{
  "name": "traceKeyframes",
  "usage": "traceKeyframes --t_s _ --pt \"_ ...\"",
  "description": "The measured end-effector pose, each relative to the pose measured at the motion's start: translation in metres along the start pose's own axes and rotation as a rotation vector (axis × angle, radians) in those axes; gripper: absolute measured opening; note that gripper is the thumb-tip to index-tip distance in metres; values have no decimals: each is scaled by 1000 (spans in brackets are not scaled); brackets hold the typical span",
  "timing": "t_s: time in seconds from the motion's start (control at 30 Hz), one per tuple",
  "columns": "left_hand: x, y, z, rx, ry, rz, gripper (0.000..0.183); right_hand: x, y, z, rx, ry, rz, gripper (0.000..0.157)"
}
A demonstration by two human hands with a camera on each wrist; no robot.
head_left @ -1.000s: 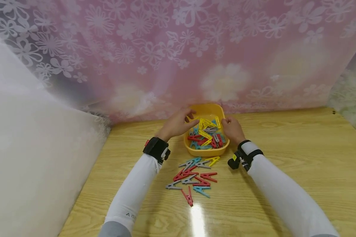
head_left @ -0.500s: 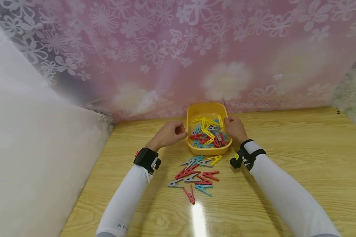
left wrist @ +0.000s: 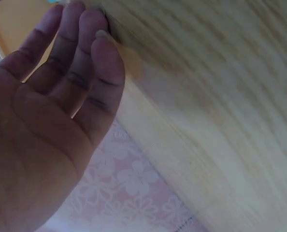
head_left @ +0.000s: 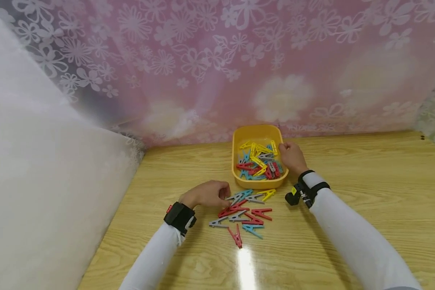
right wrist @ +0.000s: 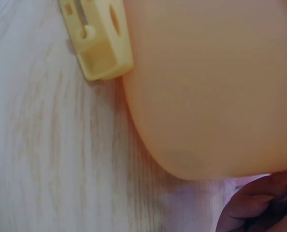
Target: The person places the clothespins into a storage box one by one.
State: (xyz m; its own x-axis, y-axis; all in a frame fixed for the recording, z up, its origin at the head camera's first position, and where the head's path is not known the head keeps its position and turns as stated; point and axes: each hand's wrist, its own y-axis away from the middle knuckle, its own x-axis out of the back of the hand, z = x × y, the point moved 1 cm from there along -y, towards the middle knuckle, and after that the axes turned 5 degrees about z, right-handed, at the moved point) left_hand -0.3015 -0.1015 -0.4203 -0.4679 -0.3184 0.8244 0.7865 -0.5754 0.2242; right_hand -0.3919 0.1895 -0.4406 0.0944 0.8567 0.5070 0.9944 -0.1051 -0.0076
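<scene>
My right hand (head_left: 292, 158) grips the right rim of a yellow plastic basin (head_left: 260, 184), which holds a mix of yellow, red, blue and grey clothespins. In the right wrist view its curled fingers (right wrist: 252, 205) show at the bottom corner beside the basin wall (right wrist: 206, 96). Just in front of the basin lie several loose clothespins, among them a red clothespin (head_left: 262, 213), a blue clothespin (head_left: 253, 230) and a yellow clothespin (head_left: 267, 194). At the left side of this group is my left hand (head_left: 207, 194), fingers loosely bent, fingertips right by the grey and red ones.
The wooden table (head_left: 348, 173) extends to both sides of the basin. Behind it hangs a pink floral curtain (head_left: 217, 88), close to the basin's back. A white cloth (head_left: 58, 169) drops along the table's left edge.
My left hand has moved from over the basin's left side, out and toward me, to the loose clothespins. The right hand stays on the basin's rim.
</scene>
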Motion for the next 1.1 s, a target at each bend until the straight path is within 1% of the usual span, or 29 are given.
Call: traceKeyframes --t_s 0.07,0.3,0.63,0.77,0.83,1.0,1.1 --pt "-2 0 2 -2 -16 -6 23 0 -1 0 0 -2 0 36" --pt "-6 0 3 29 -38 -10 22 1 -2 4 -9 -6 -3 36" --pt "-6 -2 1 26 -59 -5 19 0 -1 1 -8 -8 -3 36" --pt "-8 -3 1 30 -78 14 21 0 1 0 -13 -11 2 36" --pt "-8 -3 1 42 -87 28 21 0 1 0 -16 -11 1 37" --pt "-10 1 7 69 -175 79 22 0 2 -1 -25 -14 3 37" --pt "-9 3 11 67 -221 106 21 0 2 -2 -30 -15 1 36"
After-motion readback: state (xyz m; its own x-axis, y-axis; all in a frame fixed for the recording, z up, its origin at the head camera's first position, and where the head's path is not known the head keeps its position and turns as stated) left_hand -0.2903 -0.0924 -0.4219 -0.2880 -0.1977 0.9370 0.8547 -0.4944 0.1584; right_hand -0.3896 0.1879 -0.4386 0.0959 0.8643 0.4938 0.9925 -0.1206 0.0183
